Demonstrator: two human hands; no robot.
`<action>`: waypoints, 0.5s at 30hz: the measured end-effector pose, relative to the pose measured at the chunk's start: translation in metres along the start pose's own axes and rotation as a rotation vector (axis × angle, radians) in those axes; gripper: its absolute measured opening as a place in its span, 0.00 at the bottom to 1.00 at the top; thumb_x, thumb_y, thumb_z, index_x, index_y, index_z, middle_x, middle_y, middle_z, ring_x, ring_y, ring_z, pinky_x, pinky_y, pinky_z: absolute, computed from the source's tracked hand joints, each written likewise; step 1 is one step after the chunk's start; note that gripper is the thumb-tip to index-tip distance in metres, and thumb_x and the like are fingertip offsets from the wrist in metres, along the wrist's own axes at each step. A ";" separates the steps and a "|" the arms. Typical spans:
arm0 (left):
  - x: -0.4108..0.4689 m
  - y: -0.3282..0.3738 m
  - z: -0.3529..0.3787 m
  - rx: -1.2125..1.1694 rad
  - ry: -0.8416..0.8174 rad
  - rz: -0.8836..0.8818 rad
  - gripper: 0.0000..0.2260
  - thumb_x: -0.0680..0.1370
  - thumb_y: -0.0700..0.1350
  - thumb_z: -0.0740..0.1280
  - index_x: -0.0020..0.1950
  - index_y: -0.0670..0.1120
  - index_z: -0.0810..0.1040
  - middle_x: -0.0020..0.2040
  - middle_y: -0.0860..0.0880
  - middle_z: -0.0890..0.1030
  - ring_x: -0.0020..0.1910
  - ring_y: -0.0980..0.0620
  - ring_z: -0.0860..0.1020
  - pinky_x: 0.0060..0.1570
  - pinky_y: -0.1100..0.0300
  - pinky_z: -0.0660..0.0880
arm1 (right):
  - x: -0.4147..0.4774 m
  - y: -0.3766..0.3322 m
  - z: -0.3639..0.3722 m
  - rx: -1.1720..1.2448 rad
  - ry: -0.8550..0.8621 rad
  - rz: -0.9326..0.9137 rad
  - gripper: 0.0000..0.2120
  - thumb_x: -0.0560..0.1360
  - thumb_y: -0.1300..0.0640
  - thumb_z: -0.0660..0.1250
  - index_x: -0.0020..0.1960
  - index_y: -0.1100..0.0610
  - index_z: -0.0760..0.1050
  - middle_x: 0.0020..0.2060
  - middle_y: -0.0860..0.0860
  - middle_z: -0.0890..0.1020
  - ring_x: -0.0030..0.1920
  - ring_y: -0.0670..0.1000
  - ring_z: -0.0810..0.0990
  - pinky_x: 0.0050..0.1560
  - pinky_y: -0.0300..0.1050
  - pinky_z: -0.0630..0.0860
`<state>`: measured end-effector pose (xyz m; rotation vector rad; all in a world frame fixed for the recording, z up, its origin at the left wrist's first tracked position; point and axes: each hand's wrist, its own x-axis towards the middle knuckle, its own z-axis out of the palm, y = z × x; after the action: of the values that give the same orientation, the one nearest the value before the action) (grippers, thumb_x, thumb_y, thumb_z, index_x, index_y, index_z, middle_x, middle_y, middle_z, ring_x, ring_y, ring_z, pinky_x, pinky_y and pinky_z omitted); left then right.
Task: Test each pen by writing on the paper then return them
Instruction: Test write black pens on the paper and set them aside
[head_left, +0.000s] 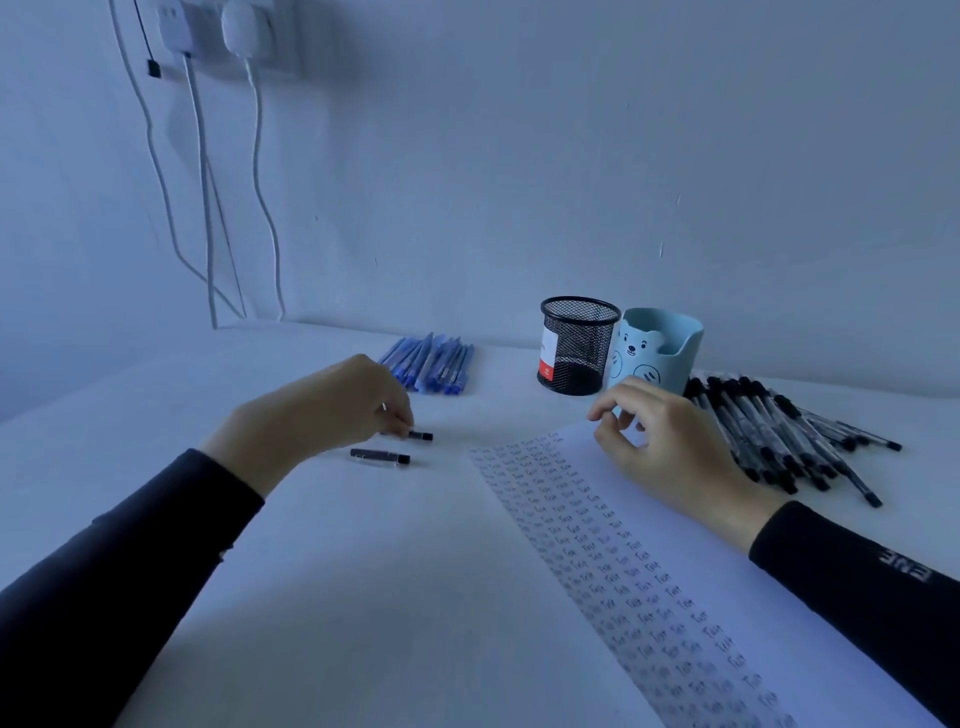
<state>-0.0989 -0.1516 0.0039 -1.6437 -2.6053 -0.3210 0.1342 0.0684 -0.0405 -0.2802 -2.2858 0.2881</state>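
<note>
i see left hand (332, 405) pinching short dark pen (420, 435) on surface (363, 571) | right hand (670, 447) loosely curled over paper (597, 545), holding nothing

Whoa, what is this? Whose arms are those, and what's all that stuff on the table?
No machine here: these are a person's two arms. The camera sits on their head and looks down, so you see what they see. On the table lies a paper with rows of tiny test writing. Behind it stand a black mesh cup and a light blue bear cup. A pile of blue pens lies at the back, a pile of black pens on the right. The left hand pinches a small dark piece, maybe a pen cap; a second dark piece lies beside it. The right hand sits over the paper, holding nothing I can see.
</note>
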 end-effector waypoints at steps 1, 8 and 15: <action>0.001 0.003 0.004 -0.023 0.084 0.064 0.04 0.75 0.46 0.72 0.48 0.50 0.86 0.42 0.54 0.82 0.45 0.51 0.81 0.50 0.57 0.76 | 0.000 0.000 0.000 0.001 -0.002 0.006 0.06 0.72 0.51 0.61 0.42 0.48 0.77 0.37 0.41 0.77 0.38 0.43 0.76 0.37 0.45 0.76; -0.009 0.091 0.040 -0.153 0.379 0.557 0.12 0.78 0.46 0.64 0.54 0.44 0.84 0.50 0.49 0.82 0.45 0.49 0.81 0.43 0.57 0.79 | 0.002 0.001 -0.001 0.083 -0.087 0.139 0.05 0.73 0.53 0.63 0.42 0.46 0.78 0.40 0.39 0.79 0.40 0.44 0.78 0.35 0.42 0.72; 0.000 0.071 0.043 -0.301 0.440 0.428 0.10 0.77 0.39 0.69 0.58 0.43 0.82 0.52 0.48 0.82 0.44 0.53 0.82 0.48 0.56 0.79 | 0.011 -0.036 -0.023 -0.106 -0.501 0.228 0.35 0.71 0.24 0.47 0.49 0.50 0.80 0.45 0.43 0.80 0.46 0.43 0.76 0.47 0.43 0.73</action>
<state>-0.0323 -0.1142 -0.0275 -1.8930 -1.9031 -0.9554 0.1405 0.0398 -0.0074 -0.5799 -2.7711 0.3877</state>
